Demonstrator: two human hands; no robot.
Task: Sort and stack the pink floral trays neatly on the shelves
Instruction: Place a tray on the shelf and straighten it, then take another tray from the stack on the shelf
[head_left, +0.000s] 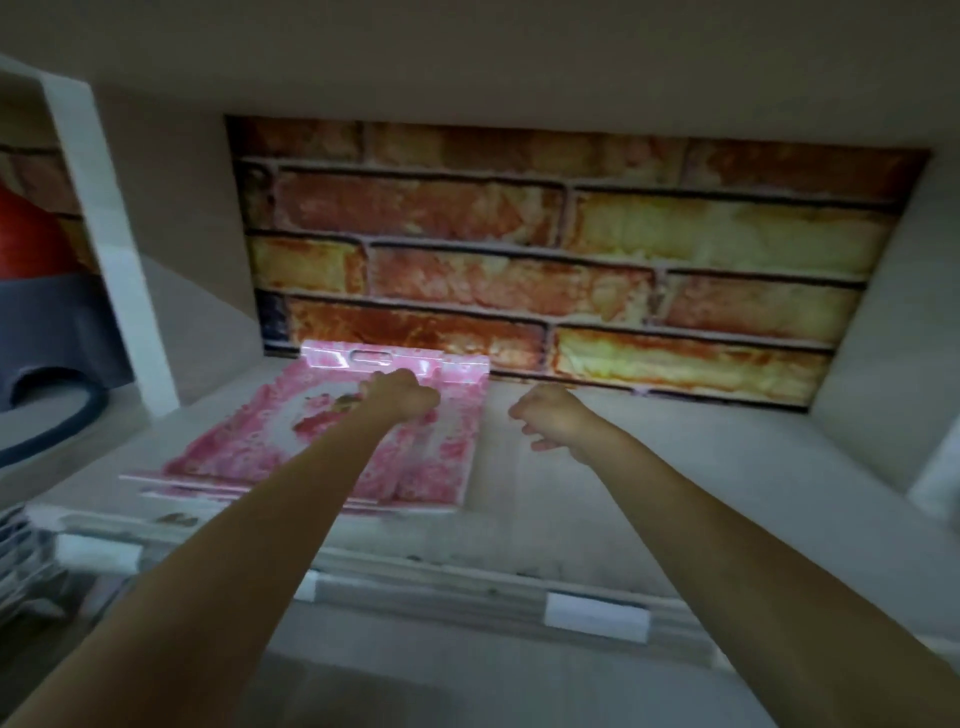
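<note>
Inside the shelf (649, 457), pink trays (249, 447) lie under the curled left hand (402, 397); right hand (553, 418) curled, empty, beside.

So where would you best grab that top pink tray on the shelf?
By the slot handle in the far rim of the top tray, reaching over from the front, or by its near rim. It lies flat on the stack, so only rims and slot give the fingers purchase.

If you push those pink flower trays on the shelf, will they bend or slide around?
The pink floral trays look flat and hard with a raised rim and a cut-out handle, so they would probably stay stiff. Their glossy surface suggests they would slide easily across the smooth shelf. Stacked and lying flat, they seem unlikely to tip.
</note>
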